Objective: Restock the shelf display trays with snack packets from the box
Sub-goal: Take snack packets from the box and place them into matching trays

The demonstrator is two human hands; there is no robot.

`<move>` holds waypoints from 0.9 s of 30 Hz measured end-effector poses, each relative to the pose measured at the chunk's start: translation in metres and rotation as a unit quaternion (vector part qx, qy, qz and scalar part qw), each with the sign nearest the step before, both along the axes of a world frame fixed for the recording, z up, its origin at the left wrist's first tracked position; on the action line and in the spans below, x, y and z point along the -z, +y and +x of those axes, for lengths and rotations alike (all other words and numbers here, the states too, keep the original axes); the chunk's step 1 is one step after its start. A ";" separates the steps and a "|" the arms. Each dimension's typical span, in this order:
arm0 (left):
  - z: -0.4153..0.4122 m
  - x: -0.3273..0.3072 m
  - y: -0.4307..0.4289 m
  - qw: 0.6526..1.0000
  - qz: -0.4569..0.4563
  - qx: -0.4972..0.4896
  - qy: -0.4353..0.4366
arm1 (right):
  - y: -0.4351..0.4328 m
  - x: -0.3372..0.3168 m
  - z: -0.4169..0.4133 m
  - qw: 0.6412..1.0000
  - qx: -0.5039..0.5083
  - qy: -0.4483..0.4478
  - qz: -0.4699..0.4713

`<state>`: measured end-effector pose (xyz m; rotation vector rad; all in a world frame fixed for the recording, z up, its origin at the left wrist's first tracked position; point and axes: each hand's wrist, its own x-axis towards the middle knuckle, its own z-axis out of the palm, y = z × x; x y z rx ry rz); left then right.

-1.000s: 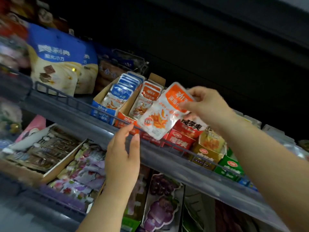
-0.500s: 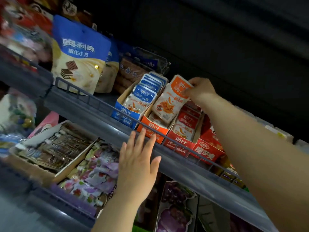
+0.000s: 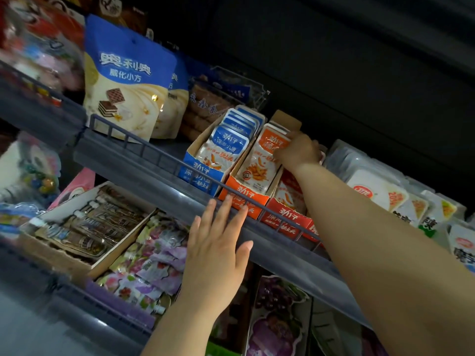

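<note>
An orange display tray (image 3: 245,195) stands on the upper shelf between a blue tray (image 3: 196,173) and a red tray (image 3: 289,218). An orange-and-white snack packet (image 3: 259,160) leans at the front of the orange tray. My right hand (image 3: 298,150) grips the top right edge of that packet inside the tray. My left hand (image 3: 217,242) is raised in front of the shelf's wire rail (image 3: 159,155) with straight spread fingers, its fingertips at the rail below the orange tray. The supply box is out of view.
Big blue-and-cream wafer bags (image 3: 123,83) stand left of the trays. White packets (image 3: 380,194) fill the shelf to the right. The lower shelf holds a cardboard tray of dark sachets (image 3: 84,227), purple sweets (image 3: 151,265) and grape-print bags (image 3: 277,317). A dark shelf overhangs above.
My right hand carried the orange packet from in front of the shelf into the orange tray and set it at the front. My left hand opened and rose to the rail.
</note>
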<state>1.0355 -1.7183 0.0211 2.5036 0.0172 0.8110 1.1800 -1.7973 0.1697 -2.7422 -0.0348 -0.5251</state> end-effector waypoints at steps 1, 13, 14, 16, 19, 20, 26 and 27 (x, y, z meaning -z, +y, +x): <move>0.000 -0.001 0.000 1.000 -0.001 0.006 0.001 | 0.000 0.001 0.000 1.000 -0.005 -0.005 0.004; -0.012 -0.013 0.001 0.997 -0.037 0.030 0.057 | -0.001 0.003 -0.028 0.993 -0.066 -0.093 0.027; -0.014 -0.017 0.002 0.997 -0.039 0.030 0.063 | -0.004 0.005 -0.037 0.991 -0.091 -0.095 0.033; -0.019 -0.020 0.002 0.996 -0.039 0.040 0.075 | -0.012 0.009 -0.058 0.982 -0.149 -0.110 0.030; -0.028 -0.025 -0.004 0.996 -0.019 0.057 0.071 | -0.029 0.014 -0.092 0.970 -0.209 -0.121 0.010; -0.032 -0.027 -0.005 0.995 -0.016 0.068 0.069 | -0.036 0.015 -0.102 0.966 -0.227 -0.119 0.017; -0.050 -0.015 -0.021 0.987 0.097 0.126 0.003 | -0.097 0.034 -0.164 0.959 -0.274 -0.036 0.070; -0.054 -0.012 -0.025 0.985 0.110 0.130 -0.002 | -0.109 0.041 -0.173 0.957 -0.277 -0.019 0.079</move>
